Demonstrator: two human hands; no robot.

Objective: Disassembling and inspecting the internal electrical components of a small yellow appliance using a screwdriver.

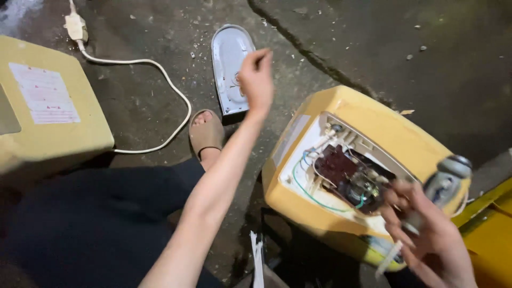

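Observation:
My left hand (256,80) is stretched out over a grey oval cover plate (228,58) that lies on the concrete floor. Its thumb and forefinger are pinched together, and I see nothing between them. My right hand (426,234) grips a blurred grey cylindrical part (447,180), and a white strip (388,260) hangs from the fingers. This hand is at the right edge of a yellow appliance housing (373,122) lying tilted on the floor. The housing's open compartment shows a dark brown terminal block (336,165), a green wire (312,196) and blue wires.
A second pale yellow housing (48,106) with a white label sits at the left. A white cord (160,74) with a plug (74,24) loops between it and my sandalled foot (207,133). A yellow object (493,234) lies at the lower right; white strips (257,261) lie near my knee.

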